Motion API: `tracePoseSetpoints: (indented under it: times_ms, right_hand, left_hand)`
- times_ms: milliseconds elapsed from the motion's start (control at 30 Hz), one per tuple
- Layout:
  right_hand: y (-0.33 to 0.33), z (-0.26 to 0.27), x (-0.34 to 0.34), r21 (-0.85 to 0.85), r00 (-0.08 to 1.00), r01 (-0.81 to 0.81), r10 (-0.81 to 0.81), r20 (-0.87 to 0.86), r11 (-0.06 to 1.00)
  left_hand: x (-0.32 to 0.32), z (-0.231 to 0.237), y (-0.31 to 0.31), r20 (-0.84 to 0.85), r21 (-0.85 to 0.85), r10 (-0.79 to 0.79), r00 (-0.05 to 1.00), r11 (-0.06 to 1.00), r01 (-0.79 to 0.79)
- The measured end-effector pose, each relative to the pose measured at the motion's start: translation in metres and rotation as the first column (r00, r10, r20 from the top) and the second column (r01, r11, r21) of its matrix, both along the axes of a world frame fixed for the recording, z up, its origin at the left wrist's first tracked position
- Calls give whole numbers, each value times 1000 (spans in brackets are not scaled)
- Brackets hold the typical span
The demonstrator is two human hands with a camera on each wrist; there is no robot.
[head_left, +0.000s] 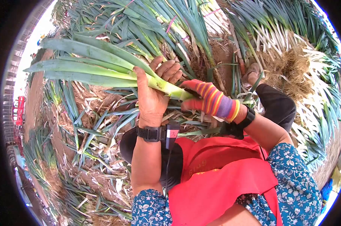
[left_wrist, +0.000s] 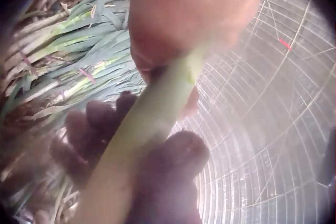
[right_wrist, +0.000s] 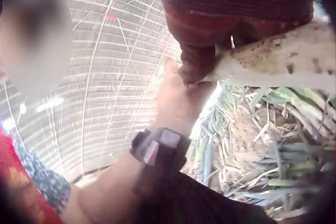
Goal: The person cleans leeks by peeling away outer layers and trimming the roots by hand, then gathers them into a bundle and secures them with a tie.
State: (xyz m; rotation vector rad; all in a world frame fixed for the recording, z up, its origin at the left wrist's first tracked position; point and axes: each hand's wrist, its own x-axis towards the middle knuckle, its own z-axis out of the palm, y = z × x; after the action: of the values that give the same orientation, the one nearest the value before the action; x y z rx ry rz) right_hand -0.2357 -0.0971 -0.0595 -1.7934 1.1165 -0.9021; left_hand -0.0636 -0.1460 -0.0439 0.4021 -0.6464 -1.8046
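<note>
A large leek point(head_left: 161, 83) lies across both hands, its broad green leaves point(head_left: 83, 71) fanning to the left in the head view. My bare left hand point(head_left: 153, 90) holds it, palm up, with thumb on one side of the stalk and fingers on the other. On my right hand point(head_left: 212, 100) is a striped red, yellow and purple glove; its fingers grip the leek's lower end and hide part of it. The right wrist view shows the dirt-specked white stalk point(right_wrist: 283, 56) under the gloved fingers. In the left wrist view the pale stalk point(left_wrist: 152, 108) runs below the bare hand.
Piled leeks point(head_left: 140, 30) cover the ground ahead. More leeks with root tufts point(head_left: 294, 71) lie to the right, and loose leaves and scraps point(head_left: 102, 109) to the left. A red apron point(head_left: 219, 173) covers the lap. A shoe point(head_left: 253, 73) stands among the leeks.
</note>
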Motion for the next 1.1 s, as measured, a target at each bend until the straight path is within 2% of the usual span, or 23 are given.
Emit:
tracePoseSetpoints:
  times_ms: [33, 133, 167, 200, 267, 300, 333, 400, 433, 467, 533, 567, 600, 667, 733, 767, 800, 867, 933, 967, 1000, 1033, 1100]
  right_hand:
    - [-2, -1, 3, -55, 989, 30, -22, 148, 998]
    - [-3, 5, 5, -69, 987, 82, -71, 142, 994]
    - [-3, 2, 8, -204, 989, 133, -116, 94, 970]
    - [-4, 2, 9, -204, 989, 133, -117, 93, 970]
    - [-5, 4, 11, -502, 972, 68, -170, -162, 862]
    - [-6, 6, 15, -568, 971, 22, -153, -184, 822]
    - [-4, 10, 17, -566, 972, 25, -153, -181, 824]
    - [6, 19, 24, -473, 857, -328, 47, -514, 818]
    - [15, 6, 27, -476, 834, -414, 114, -541, 776]
    - [27, 4, 27, -553, 871, -343, 37, -489, 760]
    - [24, 5, 17, -184, 884, -382, 301, -358, 905]
    - [29, -8, 8, -225, 915, -352, 283, -286, 909]
    - [30, -22, 0, 30, 846, -357, 337, -413, 934]
    - [36, -39, -26, 280, 749, -315, 418, -513, 907]
    - [44, -78, -55, 192, 839, -190, 261, -478, 963]
    - [46, -161, -131, 171, 707, -163, 236, -667, 972]
    - [49, -160, -150, 458, 790, 268, 78, -608, 848]
    - [65, -213, -217, 361, 490, 458, 109, -865, 812]
    - [74, -174, -208, 524, 461, 369, 339, -820, 767]
    - [73, -139, -179, 574, 408, 235, 456, -791, 784]
    - [81, -124, -150, 188, 453, -39, 185, -872, 981]
    - [83, -112, -126, 177, 459, -50, 180, -870, 983]
    - [81, -83, -83, -197, 833, -121, -9, -553, 973]
  left_hand:
    - [0, 2, 1, 39, -18, 0, 999, 1000, 0]
    - [-1, 2, 0, 116, -6, 35, 993, 999, -35]
    - [-4, 6, 2, 109, 43, 81, 991, 995, -86]
    - [-6, 4, 2, 107, 43, 80, 991, 995, -85]
    - [-6, 0, 0, 152, 45, 184, 971, 980, -192]
    - [-5, -2, -1, 156, 47, 184, 971, 980, -193]
    - [-4, -4, -2, 157, 45, 214, 964, 974, -223]
    - [-3, -3, -5, 156, 41, 243, 957, 967, -252]
    - [-3, -2, -6, 148, 9, 298, 943, 953, -302]
    - [-2, -2, -7, 139, -22, 351, 926, 936, -351]
    - [7, 1, -7, 105, -23, 392, 914, 920, -392]
    - [11, 4, -7, 94, -31, 441, 892, 897, -440]
    - [16, 7, -9, 81, -41, 489, 868, 872, -487]
    - [31, 11, -13, 65, -92, 539, 840, 841, -533]
    - [46, 13, -9, 85, -96, 578, 812, 816, -570]
    - [54, 11, -8, 71, -92, 562, 824, 827, -555]
    - [61, 9, -8, 57, -90, 544, 837, 838, -538]
    - [64, 8, -4, 84, -107, 540, 837, 840, -531]
    - [63, 13, 2, 118, -115, 552, 825, 833, -541]
    - [62, 10, 0, 106, -46, 545, 832, 838, -544]
    - [55, 12, 3, 107, -61, 554, 826, 832, -551]
    - [45, 13, 7, 107, -48, 528, 843, 849, -526]
    - [45, 3, 8, 60, -49, 428, 902, 904, -425]
